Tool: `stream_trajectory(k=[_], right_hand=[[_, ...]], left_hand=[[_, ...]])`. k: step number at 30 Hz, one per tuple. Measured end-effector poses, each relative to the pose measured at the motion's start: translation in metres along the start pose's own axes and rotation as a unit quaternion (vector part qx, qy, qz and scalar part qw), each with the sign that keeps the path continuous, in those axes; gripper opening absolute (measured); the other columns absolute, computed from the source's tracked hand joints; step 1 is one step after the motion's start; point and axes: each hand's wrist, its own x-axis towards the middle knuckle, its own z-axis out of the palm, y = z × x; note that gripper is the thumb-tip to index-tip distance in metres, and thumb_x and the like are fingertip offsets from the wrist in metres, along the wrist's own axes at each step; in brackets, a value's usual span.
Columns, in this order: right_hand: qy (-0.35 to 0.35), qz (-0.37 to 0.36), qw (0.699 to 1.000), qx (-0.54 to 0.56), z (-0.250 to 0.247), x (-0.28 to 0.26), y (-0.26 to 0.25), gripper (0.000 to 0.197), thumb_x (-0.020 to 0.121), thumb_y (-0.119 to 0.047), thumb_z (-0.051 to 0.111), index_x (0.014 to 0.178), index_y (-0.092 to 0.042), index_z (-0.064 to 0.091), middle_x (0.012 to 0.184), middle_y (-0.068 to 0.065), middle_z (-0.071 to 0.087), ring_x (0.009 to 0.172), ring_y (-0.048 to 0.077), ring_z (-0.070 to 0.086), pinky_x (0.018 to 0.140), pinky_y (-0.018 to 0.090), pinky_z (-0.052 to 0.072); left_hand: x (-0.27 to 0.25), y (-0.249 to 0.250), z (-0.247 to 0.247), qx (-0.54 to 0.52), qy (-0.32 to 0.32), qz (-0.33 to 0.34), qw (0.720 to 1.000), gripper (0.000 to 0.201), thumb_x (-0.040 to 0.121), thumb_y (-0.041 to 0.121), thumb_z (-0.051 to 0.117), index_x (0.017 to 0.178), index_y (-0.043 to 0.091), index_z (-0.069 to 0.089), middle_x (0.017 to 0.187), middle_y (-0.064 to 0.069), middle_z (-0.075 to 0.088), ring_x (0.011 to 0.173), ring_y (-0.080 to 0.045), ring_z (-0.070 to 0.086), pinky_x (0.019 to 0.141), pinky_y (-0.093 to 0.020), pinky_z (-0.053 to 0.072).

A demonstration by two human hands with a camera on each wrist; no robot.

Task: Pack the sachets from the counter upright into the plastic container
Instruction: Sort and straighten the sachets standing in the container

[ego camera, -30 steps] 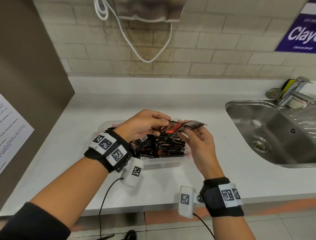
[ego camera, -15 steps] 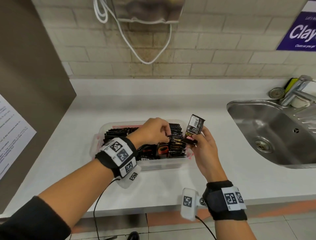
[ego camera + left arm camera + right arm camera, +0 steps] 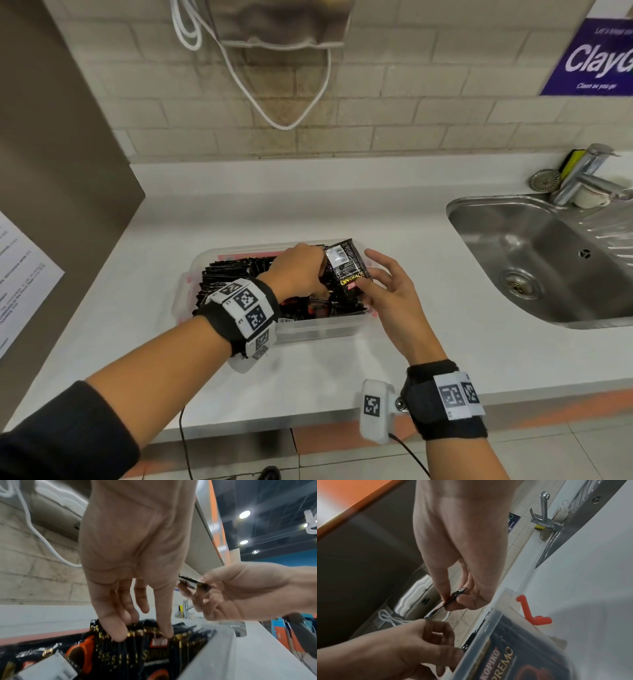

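Upright, Kopiko Supremo sachet pinched by right hand; left hand fingers parting packed sachets

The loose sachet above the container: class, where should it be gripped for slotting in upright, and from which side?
Pinch the sachet by its flat faces near one short end, from above. It is thin and flat, as the right hand shows, and the container opens only upward.
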Motion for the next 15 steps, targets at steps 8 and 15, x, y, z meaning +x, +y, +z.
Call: stream_trajectory(k=[8,15], right_hand=[[-0.012,-0.001,0.996,0.088,0.012,0.007,-0.002,0.042,0.094,0.006,0.06,0.131,-0.011,0.054,0.112,0.019,0.066,0.104,0.032,0.07,0.076,0.033,0.06],[-0.034,-0.074,0.996,0.023,0.02,0.012,-0.006,0.014,0.094,-0.002,0.064,0.105,-0.011,0.066,0.111,0.006,0.072,0.107,0.022,0.067,0.089,0.036,0.056]], left_hand=[[-0.017,0.003,-0.042,-0.127,-0.092,0.065,0.985,0.028,0.081,0.031,0.082,0.099,0.023,0.063,0.094,0.001,0.072,0.083,-0.016,0.064,0.073,-0.03,0.048],[-0.02,-0.007,-0.046,-0.219,0.059,0.072,0.971,0.016,0.082,0.011,0.079,0.085,0.018,0.065,0.089,-0.003,0.069,0.069,-0.012,0.063,0.068,-0.029,0.053]])
